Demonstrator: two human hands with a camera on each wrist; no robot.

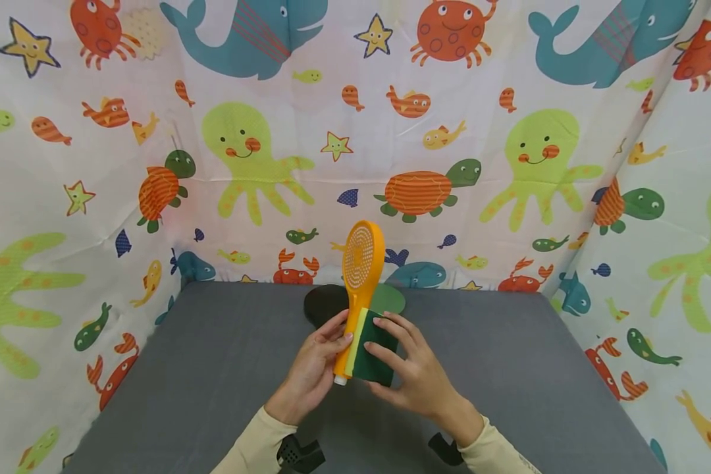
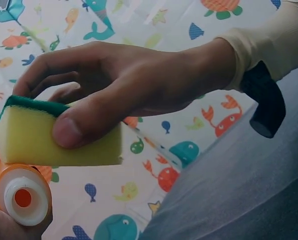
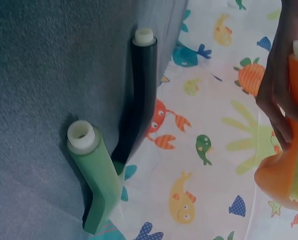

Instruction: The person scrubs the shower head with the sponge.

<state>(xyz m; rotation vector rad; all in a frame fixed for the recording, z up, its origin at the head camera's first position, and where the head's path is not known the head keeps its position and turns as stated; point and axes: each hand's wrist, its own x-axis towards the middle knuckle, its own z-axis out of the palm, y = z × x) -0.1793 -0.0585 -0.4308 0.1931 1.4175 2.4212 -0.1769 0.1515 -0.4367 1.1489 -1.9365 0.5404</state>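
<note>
An orange shower head (image 1: 363, 260) stands tilted upright over the table, its perforated face up top. My left hand (image 1: 308, 378) grips its handle. Against the side of that handle, my right hand (image 1: 421, 378) holds a sponge (image 1: 372, 365), yellow with a dark green scouring layer. In the left wrist view the right thumb presses the yellow side of the sponge (image 2: 31, 137), while the fingers reach over the green layer. The handle's hollow white end (image 2: 24, 197) shows just below the sponge there. Part of the left hand (image 3: 283, 75) appears along the handle in the right wrist view.
Behind the hands, a black shower head (image 1: 320, 306) and a green shower head (image 1: 394, 299) lie side by side at the back of the grey table (image 1: 213, 368). A sea-animal patterned curtain (image 1: 361, 72) encloses the table's back and sides.
</note>
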